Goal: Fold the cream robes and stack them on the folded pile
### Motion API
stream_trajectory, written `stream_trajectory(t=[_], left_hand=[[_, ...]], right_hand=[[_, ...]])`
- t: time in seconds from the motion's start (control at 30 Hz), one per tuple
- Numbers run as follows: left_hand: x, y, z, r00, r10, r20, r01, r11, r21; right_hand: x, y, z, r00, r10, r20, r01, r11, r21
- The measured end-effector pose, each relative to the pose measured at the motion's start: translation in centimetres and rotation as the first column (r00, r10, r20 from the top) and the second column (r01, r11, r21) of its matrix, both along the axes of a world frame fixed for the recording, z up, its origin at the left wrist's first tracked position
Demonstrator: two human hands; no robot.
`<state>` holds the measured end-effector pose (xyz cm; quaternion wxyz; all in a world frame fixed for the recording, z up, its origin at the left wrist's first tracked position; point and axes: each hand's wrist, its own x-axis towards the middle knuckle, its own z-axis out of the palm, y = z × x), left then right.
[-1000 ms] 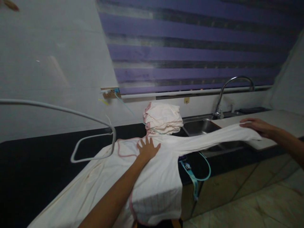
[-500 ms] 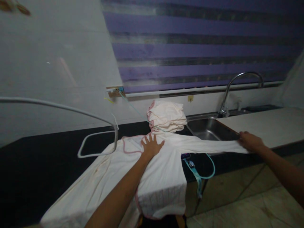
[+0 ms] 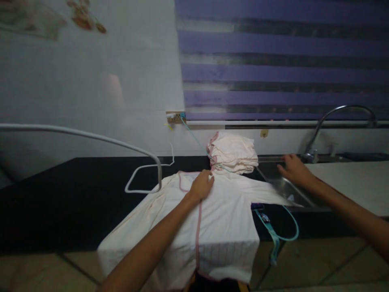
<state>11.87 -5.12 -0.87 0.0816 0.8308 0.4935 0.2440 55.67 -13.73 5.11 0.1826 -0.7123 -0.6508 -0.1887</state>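
A white long-sleeved shirt [image 3: 226,215] with pink trim lies spread over the black counter, its lower part hanging over the front edge. My left hand [image 3: 201,185] is at the collar, fingers bent and closed on the cloth by the pink-edged front opening. One sleeve [image 3: 264,191] stretches right, its cuff end over the front rim of the sink. Above the sink, apart from the sleeve, my right hand [image 3: 296,170] is raised with its fingers apart and nothing in them. Just behind the collar sits a stack of folded white clothes [image 3: 233,152] with pink edging.
The steel sink [image 3: 281,178] has a curved faucet [image 3: 316,127]. A pale board [image 3: 355,182] lies to its right. A white bent tube [image 3: 121,144] juts in from the left. A teal strap [image 3: 274,243] hangs off the black counter's [image 3: 69,202] front edge.
My right hand has let go of the sleeve and moved up and left over the sink. The sleeve end has dropped. My left hand has gone from flat and spread to closed at the collar.
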Motion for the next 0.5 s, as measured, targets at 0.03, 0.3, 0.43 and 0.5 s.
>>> stream_trajectory(t=[0.03,0.3,0.43,0.5], left_hand=[[-1.4,-0.1,0.3,1.000,0.010,0.002,-0.010,1.000,-0.007],[-15.6,1.3,0.8,0.941,0.336,-0.040,-0.339,0.929,-0.149],[-21.8,1.5,-0.3,0.893,0.447,-0.057,-0.444,0.851,-0.279],[-23.9,1.8,-0.7,0.898,0.440,-0.021,-0.420,0.842,-0.338]], right_hand=[[-3.3,0.6,0.4,0.996,0.087,-0.012,-0.087,0.996,-0.002],[-27.1,3.2,-5.3,0.848,0.425,-0.317,-0.437,0.899,0.034],[-33.2,3.5,-10.4,0.886,0.348,-0.305,-0.390,0.917,-0.088],[-34.2,3.4,-11.6,0.908,0.330,-0.260,-0.371,0.919,-0.130]])
